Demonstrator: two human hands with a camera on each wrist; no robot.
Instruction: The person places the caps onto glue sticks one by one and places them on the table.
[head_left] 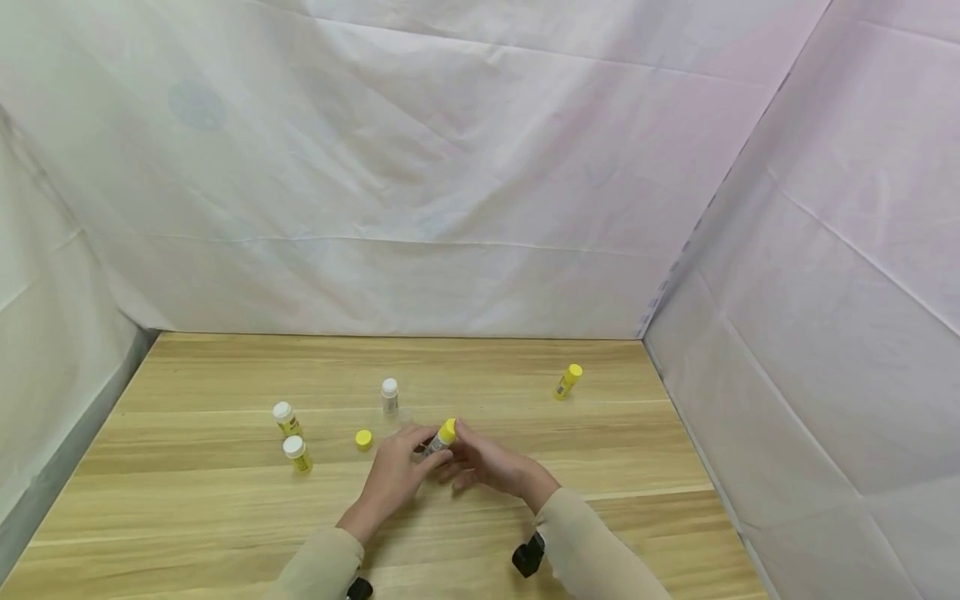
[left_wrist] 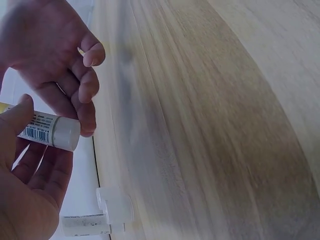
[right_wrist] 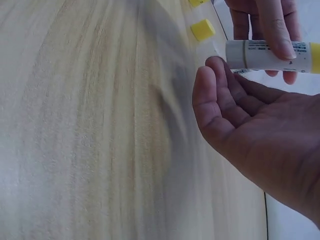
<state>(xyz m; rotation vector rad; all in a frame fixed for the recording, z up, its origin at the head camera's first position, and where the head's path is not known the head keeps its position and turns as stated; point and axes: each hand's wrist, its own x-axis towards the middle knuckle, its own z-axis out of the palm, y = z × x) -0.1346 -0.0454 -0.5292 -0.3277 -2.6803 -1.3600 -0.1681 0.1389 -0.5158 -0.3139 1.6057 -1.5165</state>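
My left hand [head_left: 395,473] grips a white glue stick [head_left: 437,444] with a yellow cap [head_left: 447,429] around its printed barrel. The stick tilts, its yellow end up toward the right hand. In the left wrist view, the thumb presses across the barcode label, and the white base [left_wrist: 67,134] points away from the palm. My right hand [head_left: 495,468] is beside the stick with fingers loosely bent; in the head view its thumb is right at the yellow cap. The right wrist view shows those fingertips [right_wrist: 205,82] just below the white base, not wrapped around it.
A loose yellow cap [head_left: 363,439] lies left of the hands. Behind them stands a white glue stick [head_left: 390,397]. Two yellow glue sticks with white tops [head_left: 287,420] [head_left: 297,455] stand at left; a yellow-capped one [head_left: 568,382] is far right. White cloth [head_left: 420,283] borders the wooden table.
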